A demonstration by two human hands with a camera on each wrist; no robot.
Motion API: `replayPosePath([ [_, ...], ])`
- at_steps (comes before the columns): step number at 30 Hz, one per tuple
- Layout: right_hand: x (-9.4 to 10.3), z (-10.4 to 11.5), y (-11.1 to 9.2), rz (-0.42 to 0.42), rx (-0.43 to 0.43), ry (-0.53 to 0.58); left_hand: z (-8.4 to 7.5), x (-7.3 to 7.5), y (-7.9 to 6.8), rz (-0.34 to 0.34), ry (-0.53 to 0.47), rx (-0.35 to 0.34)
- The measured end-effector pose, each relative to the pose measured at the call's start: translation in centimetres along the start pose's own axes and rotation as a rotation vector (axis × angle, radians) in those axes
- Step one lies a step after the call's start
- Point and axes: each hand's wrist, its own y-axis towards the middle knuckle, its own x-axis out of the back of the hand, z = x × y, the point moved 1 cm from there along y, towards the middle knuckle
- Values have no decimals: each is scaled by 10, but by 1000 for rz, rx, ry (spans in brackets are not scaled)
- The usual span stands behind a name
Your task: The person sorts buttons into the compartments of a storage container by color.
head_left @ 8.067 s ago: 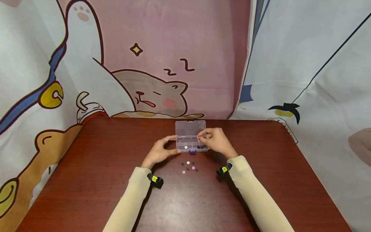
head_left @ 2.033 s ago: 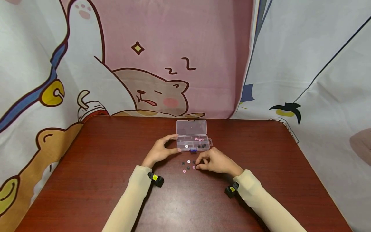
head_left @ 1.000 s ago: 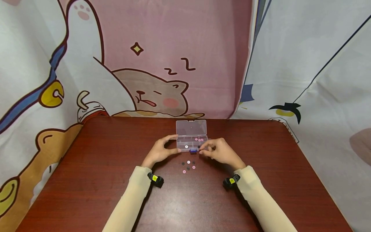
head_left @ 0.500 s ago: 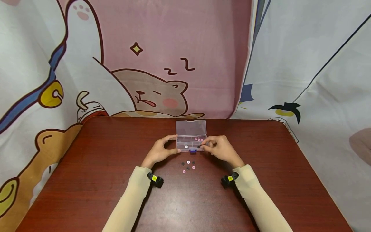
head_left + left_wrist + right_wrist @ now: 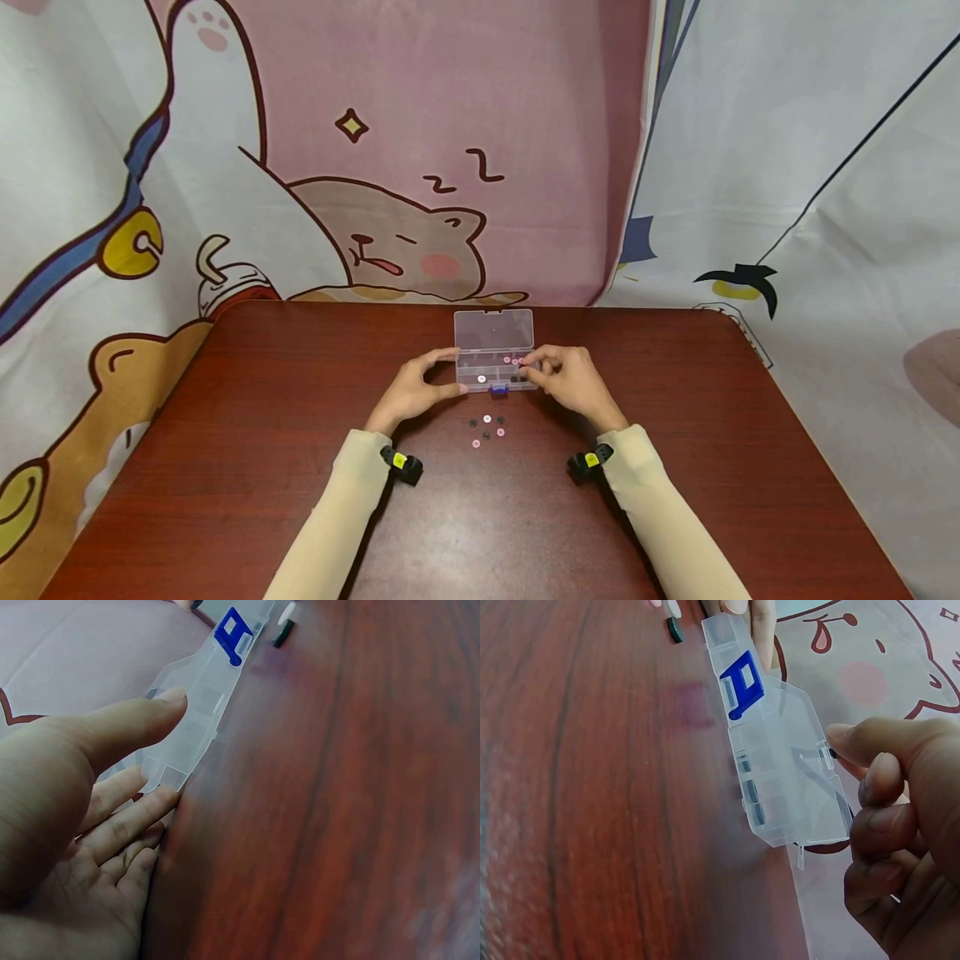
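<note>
A clear plastic compartment box (image 5: 472, 388) with a blue latch (image 5: 498, 391) stands with its lid (image 5: 493, 331) raised. My left hand (image 5: 411, 392) holds its left end, thumb at the front and fingers at the side. Over the right part of the box, my right hand (image 5: 573, 382) pinches a small black button (image 5: 833, 753) between thumb and forefinger, mostly hidden by them. Inside lie a white button (image 5: 482, 379) at front left, pink buttons (image 5: 507, 360) at back right and black buttons (image 5: 514, 379) at front right, partly covered by the right hand.
In front of the box, several loose buttons lie on the brown table (image 5: 465, 533): a white button (image 5: 487, 419), pink ones and black ones. A cartoon-printed cloth (image 5: 450, 83) hangs behind the table's far edge.
My right hand has picked up a black button from the loose group and carried it up and away to the box's right side. The left hand keeps its hold on the box.
</note>
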Motion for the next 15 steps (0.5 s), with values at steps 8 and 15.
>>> replayPosePath([
  [8, -2, 0, 1, -20, -2, 24, 0, 0, 0, -10, 3, -5],
  [15, -1, 2, 0, -28, -7, 42, 2, 0, 0, -6, 3, -2],
])
